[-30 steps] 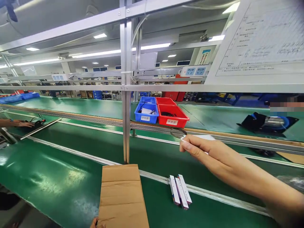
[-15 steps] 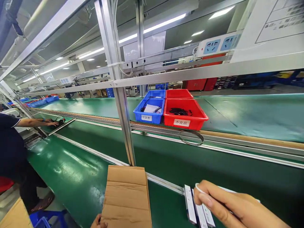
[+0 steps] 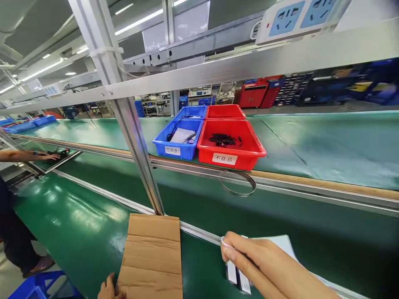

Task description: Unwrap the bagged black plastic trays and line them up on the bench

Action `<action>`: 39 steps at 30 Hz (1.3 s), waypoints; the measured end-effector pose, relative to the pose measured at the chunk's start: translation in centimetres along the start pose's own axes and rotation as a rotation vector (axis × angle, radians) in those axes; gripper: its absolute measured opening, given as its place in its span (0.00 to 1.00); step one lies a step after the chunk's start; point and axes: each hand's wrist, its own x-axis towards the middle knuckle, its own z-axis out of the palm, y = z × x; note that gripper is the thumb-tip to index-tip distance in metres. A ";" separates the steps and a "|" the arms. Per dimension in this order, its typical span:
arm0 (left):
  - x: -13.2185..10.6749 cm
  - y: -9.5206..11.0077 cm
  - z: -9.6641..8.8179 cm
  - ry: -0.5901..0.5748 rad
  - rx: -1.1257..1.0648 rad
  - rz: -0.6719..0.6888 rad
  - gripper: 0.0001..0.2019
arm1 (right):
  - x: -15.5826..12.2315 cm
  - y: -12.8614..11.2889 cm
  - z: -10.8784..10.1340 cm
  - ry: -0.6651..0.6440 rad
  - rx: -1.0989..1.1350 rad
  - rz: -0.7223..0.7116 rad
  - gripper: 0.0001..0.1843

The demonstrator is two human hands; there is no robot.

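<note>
My right hand (image 3: 262, 261) is closed, thumb and fingers pinching a thin white loop (image 3: 225, 241) that is too small to name. Beneath it, on the green bench, are slim white boxes (image 3: 245, 282), partly covered by the hand. A pale sheet (image 3: 280, 245) lies behind my wrist. At the bottom, my left hand (image 3: 109, 288) shows only in part, its fingers apart beside the left edge of a creased brown cardboard piece (image 3: 152, 257). Whether the fingers touch the cardboard is unclear.
On the raised green shelf stand a blue bin (image 3: 177, 141) with tools and a red bin (image 3: 230, 145) with small black parts. A metal ring (image 3: 238, 182) hangs at the shelf edge. An aluminium post (image 3: 131, 124) rises behind the cardboard. Another person's arm (image 3: 18, 155) is far left.
The view has shifted, so most things sit further left in the picture. My right hand, still pinching the loop, now covers more of the white boxes. My left hand's fingers show more spread.
</note>
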 end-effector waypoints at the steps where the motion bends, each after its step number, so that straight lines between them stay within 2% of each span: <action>1: -0.2 0.7 -0.2 0.044 0.119 0.076 0.40 | 0.2 -0.4 -0.3 -0.018 0.008 0.019 0.25; 3: -1.3 3.8 -0.7 0.112 0.181 0.251 0.44 | 0.7 -1.0 -0.7 -0.087 0.028 0.061 0.26; 5: -3.6 9.2 -1.2 0.088 0.031 0.502 0.40 | 1.3 -1.3 -0.7 -0.148 0.046 0.084 0.27; 8: -9.1 19.7 -2.1 -0.151 -0.244 0.876 0.25 | 2.1 -1.8 0.0 -0.194 0.071 0.085 0.25; 10: -13.1 26.3 -2.7 -0.315 -0.338 1.192 0.25 | 2.4 -2.1 0.6 -0.203 0.076 0.070 0.23; 12: -16.4 31.2 -3.3 -0.470 -0.425 1.400 0.26 | 2.4 -2.4 1.2 -0.191 0.071 0.050 0.21; 14: -18.6 34.2 -3.5 -0.568 -0.503 1.455 0.26 | 2.0 -2.5 1.5 -0.146 0.062 0.044 0.21; 17: -20.0 35.9 -3.3 -0.664 -0.611 1.393 0.26 | 1.3 -2.3 1.6 -0.057 0.054 0.057 0.23; 21: -19.9 36.4 -2.9 -0.799 -0.721 1.304 0.26 | 0.5 -1.8 2.1 0.020 0.146 0.076 0.25; 23: -19.7 36.6 -3.0 -0.803 -0.733 1.261 0.21 | 0.4 -1.4 2.4 0.062 0.201 0.104 0.25; 25: -19.5 36.9 -3.3 -0.728 -0.715 1.245 0.16 | 0.4 -0.8 2.6 0.128 0.221 0.123 0.25; 31: -19.4 38.6 -4.1 -0.405 -0.696 1.342 0.14 | 0.9 1.9 2.6 0.355 0.231 0.083 0.21; 35: -19.3 40.7 -4.5 -0.197 -0.685 1.512 0.12 | 1.5 3.5 2.5 0.611 0.189 0.080 0.22; 39: -18.8 43.0 -4.4 0.063 -0.648 1.644 0.09 | 2.4 3.7 2.1 0.891 0.205 0.118 0.23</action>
